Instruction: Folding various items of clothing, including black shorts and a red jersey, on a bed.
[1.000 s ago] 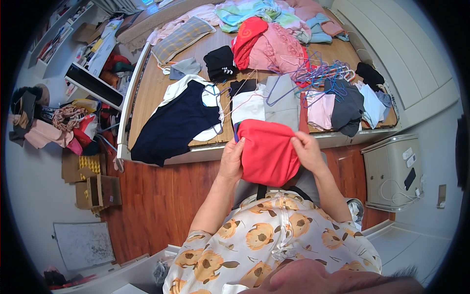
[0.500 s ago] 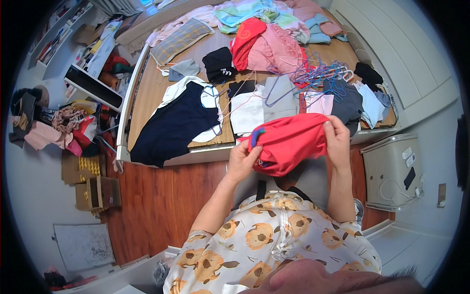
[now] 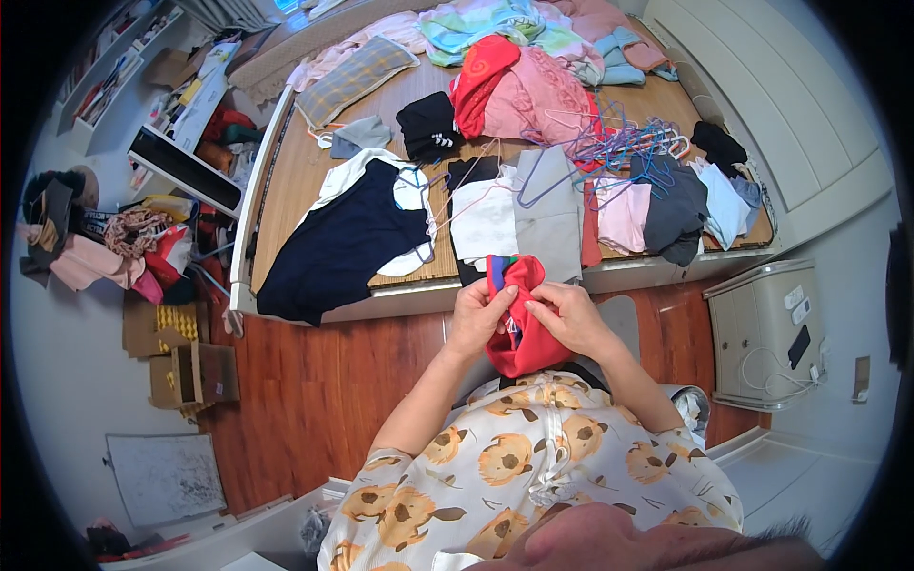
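A red garment [image 3: 529, 347] with a blue and green band at one edge is bunched up in front of my body. My left hand [image 3: 478, 319] pinches it near the striped band. Close beside it, my right hand [image 3: 569, 314] grips the gathered cloth, fingers closed. Just beyond my hands, on the bed's near edge, lie a folded white garment [image 3: 483, 219] and grey trousers [image 3: 549, 224]. The garment's full shape is hidden by its folds.
A dark navy top [image 3: 338, 238] drapes over the bed's front left edge. Tangled hangers [image 3: 624, 152] lie mid-bed, by a folded pink garment [image 3: 624, 205] and a dark grey one [image 3: 674, 209]. A bedside cabinet [image 3: 762, 333] stands right; cardboard boxes [image 3: 214, 371] sit left.
The red garment was stretched between my hands; now it is gathered closer to my body. My right hand has moved left, next to my left hand.
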Available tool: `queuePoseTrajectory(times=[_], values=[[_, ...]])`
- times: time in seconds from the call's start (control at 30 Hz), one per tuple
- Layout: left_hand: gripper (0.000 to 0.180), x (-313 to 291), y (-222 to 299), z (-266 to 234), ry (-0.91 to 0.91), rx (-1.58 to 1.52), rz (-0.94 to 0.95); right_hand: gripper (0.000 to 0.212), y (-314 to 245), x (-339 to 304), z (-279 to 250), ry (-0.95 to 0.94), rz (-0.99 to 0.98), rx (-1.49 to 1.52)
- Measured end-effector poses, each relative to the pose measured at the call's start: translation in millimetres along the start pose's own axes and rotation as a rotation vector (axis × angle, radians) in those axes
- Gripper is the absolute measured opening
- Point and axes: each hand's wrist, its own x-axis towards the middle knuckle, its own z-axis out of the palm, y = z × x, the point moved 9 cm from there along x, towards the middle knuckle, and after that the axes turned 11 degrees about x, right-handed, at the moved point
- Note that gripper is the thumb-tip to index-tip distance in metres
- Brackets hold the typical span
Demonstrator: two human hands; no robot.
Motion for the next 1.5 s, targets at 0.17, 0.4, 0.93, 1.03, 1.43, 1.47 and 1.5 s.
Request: queuePoseTrajectory(times=[0.17,0.4,0.93,1.03,1.43,1.47,1.5], values=[[0.010,0.3,-2.0,-1.5,-0.007,-0.021,-0.002,0.012,-6.2,0.8,-8.7,0.059,-0.071,0.001],[0.010,8.1,-9.6,-11.9,0.007,-0.020,0.045,0.013,-14.2,2.1,-27.4,0.165,-0.080,0.123],[0.020,15.4,-7.4,-11.1,-0.018,0.186,0.149,0.019,3.6,-3.1,-36.4,0.219,-0.061,0.318],[0.020,13.2,-0.2,-10.2,-0.011,0.204,0.164,0.019,1.1,-3.7,-38.6,0.224,-0.063,0.346],[0.015,13.7,-5.2,-15.0,0.033,0.243,0.184,0.019,16.1,-9.6,-50.2,0.259,-0.007,0.353],[0.014,13.0,-3.8,-14.9,0.035,0.275,0.182,0.019,17.0,-9.5,-52.3,0.254,-0.017,0.370],[0.014,13.0,-3.9,-14.6,0.034,0.276,0.182,0.019,17.3,-9.2,-53.5,0.250,-0.027,0.386]])
